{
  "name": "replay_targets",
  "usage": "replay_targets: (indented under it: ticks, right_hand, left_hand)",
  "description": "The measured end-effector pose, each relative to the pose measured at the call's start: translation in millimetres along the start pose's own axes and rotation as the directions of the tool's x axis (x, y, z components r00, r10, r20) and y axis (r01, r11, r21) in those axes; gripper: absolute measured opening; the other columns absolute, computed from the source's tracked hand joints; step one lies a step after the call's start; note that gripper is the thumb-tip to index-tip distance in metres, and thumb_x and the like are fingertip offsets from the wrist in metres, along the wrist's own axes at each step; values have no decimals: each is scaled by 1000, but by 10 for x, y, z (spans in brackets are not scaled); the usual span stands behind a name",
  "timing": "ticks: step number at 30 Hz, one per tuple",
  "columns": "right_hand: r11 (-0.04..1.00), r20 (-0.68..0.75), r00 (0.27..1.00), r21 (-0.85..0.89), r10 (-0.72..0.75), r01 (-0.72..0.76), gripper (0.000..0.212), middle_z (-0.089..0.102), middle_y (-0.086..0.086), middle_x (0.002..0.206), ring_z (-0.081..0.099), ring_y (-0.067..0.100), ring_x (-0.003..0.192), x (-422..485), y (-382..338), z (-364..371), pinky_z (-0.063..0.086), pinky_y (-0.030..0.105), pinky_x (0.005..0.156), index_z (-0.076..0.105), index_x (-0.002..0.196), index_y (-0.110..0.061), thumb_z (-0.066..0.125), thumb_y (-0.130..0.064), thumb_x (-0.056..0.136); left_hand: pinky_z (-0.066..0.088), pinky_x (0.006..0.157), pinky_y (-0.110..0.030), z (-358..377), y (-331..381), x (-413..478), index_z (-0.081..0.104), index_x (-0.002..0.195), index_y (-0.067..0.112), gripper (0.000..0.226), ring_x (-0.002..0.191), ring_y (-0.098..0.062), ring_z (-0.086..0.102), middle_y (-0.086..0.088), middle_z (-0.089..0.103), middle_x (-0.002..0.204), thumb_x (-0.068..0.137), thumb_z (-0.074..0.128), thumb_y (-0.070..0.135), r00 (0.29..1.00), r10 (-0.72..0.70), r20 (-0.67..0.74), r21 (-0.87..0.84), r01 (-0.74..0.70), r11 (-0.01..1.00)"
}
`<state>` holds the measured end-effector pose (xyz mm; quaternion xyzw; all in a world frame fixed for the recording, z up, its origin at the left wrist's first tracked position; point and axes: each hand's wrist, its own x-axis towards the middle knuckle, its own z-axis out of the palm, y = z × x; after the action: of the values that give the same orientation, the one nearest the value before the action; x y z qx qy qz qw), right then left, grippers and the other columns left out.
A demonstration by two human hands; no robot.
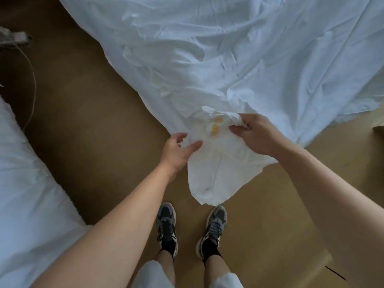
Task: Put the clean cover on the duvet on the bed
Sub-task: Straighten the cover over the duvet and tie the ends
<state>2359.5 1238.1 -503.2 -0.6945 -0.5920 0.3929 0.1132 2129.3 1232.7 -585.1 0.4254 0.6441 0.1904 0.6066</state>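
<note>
Right hand [255,134]: clenched on a bunched corner of the white duvet cover [218,163], a wad of cloth pinched between thumb and fingers; two yellow marks [216,125] noted just beside the grip; the corner flap is hung down in front of the shoes [166,225]. Left hand [178,150]: released, fingers loosely spread, fingertips at the flap's left edge, nothing held. The rest of the cover is spread, much creased, across the top of the view, presumably over the bed, one edge draped to the brown floor [93,121]. Whether the duvet is inside cannot be told; progress is judged early, one corner found; fitting, shaking down and closing are judged outstanding. Other white bedding [25,173] and a cable [31,96] are listed at left.
</note>
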Motion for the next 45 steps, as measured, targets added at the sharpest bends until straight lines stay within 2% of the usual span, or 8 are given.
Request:
replay_targets:
  ticks: [12,15,18,25,32,35,41,45]
  right_hand:
    - [840,-53,967,508,251,-190,26,72,-6,79,67,15,74,150,279,-251,54,30,71,74,84,-27,57,-17,101]
    - [954,-295,920,226,258,-196,22,63,2,85,61,25,85,250,312,-318,45,25,71,65,79,-18,55,-20,98]
    - [993,-521,853,-79,38,-93,22,58,12,114,55,31,106,239,242,-300,38,34,85,54,115,-15,55,-19,94]
    - [985,-294,955,-142,48,-93,39,58,5,92,59,29,98,347,324,-295,33,32,76,56,101,-11,57,-50,98]
    - [998,-68,998,-56,10,-14,35,55,-1,72,52,26,77,61,206,-441,28,30,67,53,75,-14,52,-34,103]
    - [988,-21,994,-117,-108,105,34,55,-1,71,52,26,74,-307,132,-269,26,34,64,49,73,-18,55,-37,101]
    - [961,-11,971,-143,-240,236,36,59,1,78,53,23,71,-437,179,-53,34,36,64,53,89,-11,61,-45,96]
    - [914,37,946,-246,-323,322,35,48,-6,72,47,22,64,-443,232,139,31,34,65,41,83,-20,62,-45,96]
  left_hand:
    - [54,88,-27,618,84,-99,59,127,29,42,105,-8,66,13,69,115,88,73,30,975,216,61,-42,-213,976]
    - [47,78,-10,840,231,-149,60,126,33,40,93,9,63,24,68,103,86,66,34,955,293,37,-13,-293,956]
    - [55,90,-30,1075,449,-138,60,128,31,37,101,-7,67,14,72,109,91,64,36,956,293,23,-56,-292,955]
    - [53,100,-47,1226,646,-64,66,125,19,39,110,-25,68,-4,74,114,89,54,28,975,202,90,-289,-169,942]
    - [53,96,-41,1186,889,-27,63,135,10,95,103,-29,67,-16,69,119,82,40,85,906,109,409,-809,304,503]
    - [53,97,-43,1066,1095,94,63,124,7,75,105,-32,67,-18,69,114,93,42,72,924,104,369,-873,306,380]
    - [58,70,-31,782,992,145,70,71,8,36,70,-23,68,-9,67,74,97,46,18,955,-124,268,-782,291,551]
    - [51,87,-47,610,672,44,67,79,19,21,102,-29,61,-8,66,94,87,55,34,864,-464,194,-371,503,781]
